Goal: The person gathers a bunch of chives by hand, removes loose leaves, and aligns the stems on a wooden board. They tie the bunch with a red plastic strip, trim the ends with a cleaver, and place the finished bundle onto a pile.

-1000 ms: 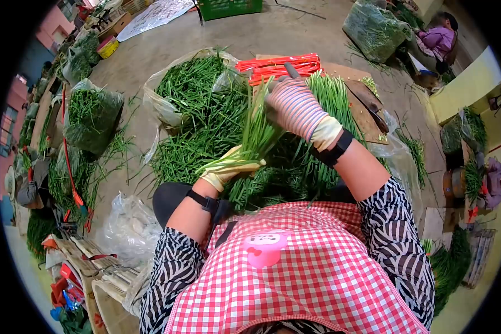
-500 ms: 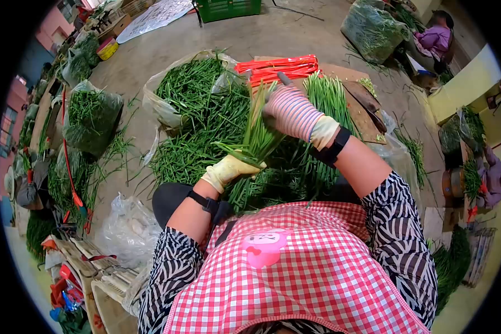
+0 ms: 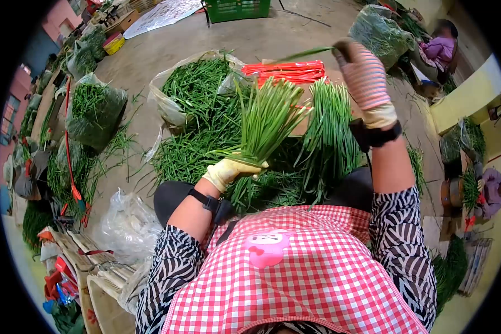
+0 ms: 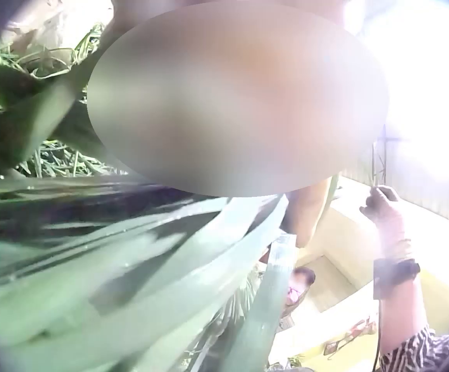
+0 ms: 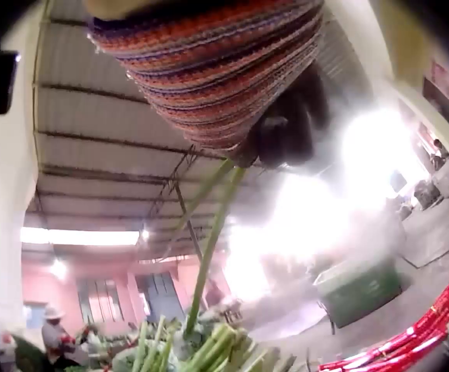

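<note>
In the head view my gloved left hand (image 3: 228, 169) grips a fanned bundle of green stalks (image 3: 268, 119), pale ends pointing away from me. My right hand (image 3: 364, 80), in a striped glove with dark fingertips, is raised at the upper right and pinches a thin green stalk (image 3: 306, 53). The right wrist view has this hand (image 5: 217, 85) with slender stalks (image 5: 209, 260) hanging from its fingertips. Broad leaves (image 4: 131, 302) fill the left wrist view's lower left; a blurred patch covers its centre. Another row of stalks (image 3: 331, 133) lies right of the bundle.
Red strips (image 3: 286, 71) lie on a board beyond the bundle. A large heap of loose greens (image 3: 197, 111) spills from a plastic bag on the left. Further off are a green crate (image 3: 237, 10), filled bags (image 3: 379, 38) and a seated person in purple (image 3: 440, 49).
My right hand has moved from the bundle's tips up and to the right, taking a thin stalk away. The left hand stays in place with the bundle, now more fully visible.
</note>
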A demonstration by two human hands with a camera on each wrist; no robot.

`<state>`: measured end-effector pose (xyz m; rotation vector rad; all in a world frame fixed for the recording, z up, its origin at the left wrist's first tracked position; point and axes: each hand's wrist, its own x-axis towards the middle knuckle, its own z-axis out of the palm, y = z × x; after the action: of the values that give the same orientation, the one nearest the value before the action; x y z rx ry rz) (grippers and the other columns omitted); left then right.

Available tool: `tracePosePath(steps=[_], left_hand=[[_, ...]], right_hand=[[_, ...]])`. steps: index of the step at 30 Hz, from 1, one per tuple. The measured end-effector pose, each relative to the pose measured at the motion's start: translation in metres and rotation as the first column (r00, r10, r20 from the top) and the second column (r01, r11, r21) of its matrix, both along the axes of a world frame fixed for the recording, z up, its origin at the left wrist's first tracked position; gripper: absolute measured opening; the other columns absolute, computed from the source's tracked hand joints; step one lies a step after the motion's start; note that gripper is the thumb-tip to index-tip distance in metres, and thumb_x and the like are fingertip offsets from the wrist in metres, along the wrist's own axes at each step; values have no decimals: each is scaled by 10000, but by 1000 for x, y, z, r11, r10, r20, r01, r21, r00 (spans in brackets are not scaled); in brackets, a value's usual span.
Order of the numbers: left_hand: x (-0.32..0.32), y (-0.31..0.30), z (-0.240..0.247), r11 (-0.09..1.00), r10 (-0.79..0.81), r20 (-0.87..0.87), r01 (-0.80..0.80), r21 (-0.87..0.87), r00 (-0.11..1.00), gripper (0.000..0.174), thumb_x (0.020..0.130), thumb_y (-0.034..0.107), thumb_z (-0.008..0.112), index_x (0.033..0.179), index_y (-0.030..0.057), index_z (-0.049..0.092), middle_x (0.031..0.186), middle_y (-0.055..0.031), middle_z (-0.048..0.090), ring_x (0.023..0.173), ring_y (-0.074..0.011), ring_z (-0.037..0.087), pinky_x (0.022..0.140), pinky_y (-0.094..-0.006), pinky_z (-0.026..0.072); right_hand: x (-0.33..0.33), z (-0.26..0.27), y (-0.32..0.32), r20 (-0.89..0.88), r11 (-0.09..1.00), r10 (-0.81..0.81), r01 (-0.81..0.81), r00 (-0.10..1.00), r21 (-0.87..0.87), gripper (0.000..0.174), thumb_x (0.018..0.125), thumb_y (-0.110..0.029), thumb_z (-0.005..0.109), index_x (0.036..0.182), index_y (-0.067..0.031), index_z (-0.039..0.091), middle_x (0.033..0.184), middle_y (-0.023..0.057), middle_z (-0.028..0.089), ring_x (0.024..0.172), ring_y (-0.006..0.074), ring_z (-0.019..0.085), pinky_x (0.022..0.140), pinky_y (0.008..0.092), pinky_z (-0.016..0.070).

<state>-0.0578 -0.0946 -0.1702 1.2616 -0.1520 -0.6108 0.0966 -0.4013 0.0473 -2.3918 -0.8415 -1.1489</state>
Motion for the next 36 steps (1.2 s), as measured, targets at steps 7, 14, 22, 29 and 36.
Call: tracePosePath(steps=[7, 14, 22, 29, 36], left_hand=[[5, 8, -2, 996, 53, 136, -63, 69, 989, 296, 931, 116, 754, 1201, -5, 736, 1096, -84, 763, 905, -130, 690, 766, -298, 572], [7, -9, 20, 975, 61, 145, -90, 202, 988, 253, 925, 153, 792, 1114, 33, 675, 913, -21, 698, 749, -104, 628, 671, -264, 525], [10, -8, 1, 984, 125, -80, -134, -119, 989, 329, 906, 196, 811, 1143, 29, 655, 1017, -42, 725, 804, -116, 652, 682, -273, 547], [3, -15, 23, 992, 105, 30, -107, 65, 994, 362, 868, 100, 804, 1182, 20, 643, 962, -5, 680, 874, -101, 625, 802, -293, 552], [7, -13, 13, 989, 96, 103, -106, 98, 990, 337, 896, 93, 748, 1211, 33, 644, 955, -8, 680, 820, -98, 616, 724, -280, 533]], right_hand=[[-55, -4, -34, -780, 957, 290, -159, 555, 243, 251, 906, -142, 738, 1117, -8, 718, 1015, 109, 756, 955, 205, 699, 890, 335, 550], [-60, -28, 48, -285, 943, 145, -219, 948, -249, 417, 776, -341, 817, 1088, -74, 743, 1217, 129, 699, 1240, 324, 609, 1198, 535, 326], [-45, -59, 85, -65, 929, 77, -95, 995, -359, 305, 805, -321, 768, 965, -70, 703, 1171, 129, 691, 1242, 354, 620, 1219, 596, 280], [-26, -32, 59, -190, 896, 202, -104, 961, 431, 170, 828, -200, 776, 915, -62, 727, 861, 146, 715, 831, 323, 692, 1032, 460, 498], [-49, 5, 40, -582, 786, 472, -615, 663, -62, 141, 829, -185, 782, 913, -76, 749, 1001, 75, 744, 979, 289, 703, 1118, 446, 428]])
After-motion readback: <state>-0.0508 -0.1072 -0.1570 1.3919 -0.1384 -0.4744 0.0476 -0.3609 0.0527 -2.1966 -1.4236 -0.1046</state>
